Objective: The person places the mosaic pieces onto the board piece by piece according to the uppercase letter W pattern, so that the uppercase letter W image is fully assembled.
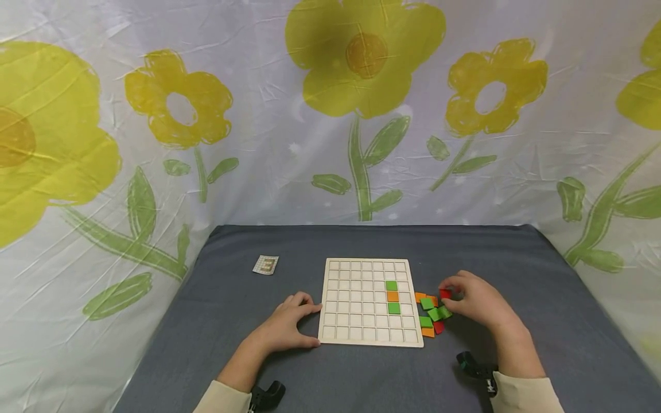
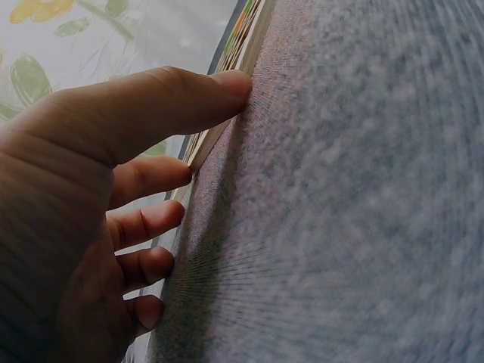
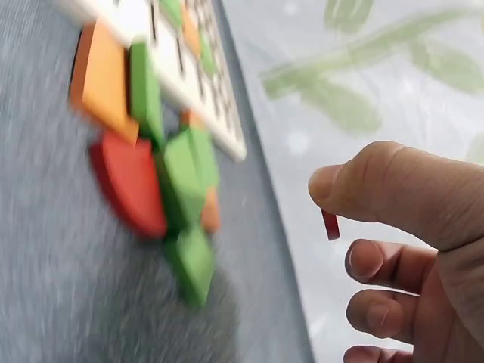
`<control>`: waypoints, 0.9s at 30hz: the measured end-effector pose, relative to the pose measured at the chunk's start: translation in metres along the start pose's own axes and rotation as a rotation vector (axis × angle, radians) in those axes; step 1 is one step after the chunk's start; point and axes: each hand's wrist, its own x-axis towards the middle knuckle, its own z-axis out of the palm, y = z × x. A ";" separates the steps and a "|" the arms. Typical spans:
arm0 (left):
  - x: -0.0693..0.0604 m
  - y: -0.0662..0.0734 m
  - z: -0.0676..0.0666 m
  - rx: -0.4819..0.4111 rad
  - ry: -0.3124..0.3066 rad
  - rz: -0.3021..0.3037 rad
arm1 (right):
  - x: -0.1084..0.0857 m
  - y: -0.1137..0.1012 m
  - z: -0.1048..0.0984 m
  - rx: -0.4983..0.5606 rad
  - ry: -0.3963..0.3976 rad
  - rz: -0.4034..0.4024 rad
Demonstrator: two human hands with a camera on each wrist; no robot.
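Note:
The wooden grid board (image 1: 356,327) holds a green tile (image 1: 391,285), an orange tile (image 1: 392,296) and another green tile (image 1: 394,308) in one column. At its left edge my left hand (image 1: 283,327) touches the rim with thumb and a finger, also seen in the left wrist view (image 2: 83,166). My right hand (image 1: 482,302) pinches a red piece (image 3: 330,224) between thumb and finger, above the right end of a pile of loose tiles. In the right wrist view the hand (image 3: 408,204) is raised beside the pile, where green tiles (image 3: 181,178) overlap a red piece (image 3: 132,181).
A small card with a printed pattern (image 1: 265,265) lies at the back left of the dark cloth (image 1: 361,378). Loose orange, green and red pieces (image 1: 426,322) lie against the board's right edge. Behind the table hangs a flowered curtain (image 1: 268,115).

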 end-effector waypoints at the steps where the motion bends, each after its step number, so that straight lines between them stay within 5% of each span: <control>1: 0.000 0.000 0.000 0.002 0.000 0.000 | 0.000 -0.005 0.000 0.003 -0.002 -0.016; 14: -0.001 0.002 -0.001 -0.003 0.001 -0.009 | 0.005 -0.066 0.022 -0.002 -0.088 -0.228; 27: -0.001 0.003 -0.003 -0.008 0.001 -0.004 | 0.008 -0.072 0.054 -0.022 -0.091 -0.335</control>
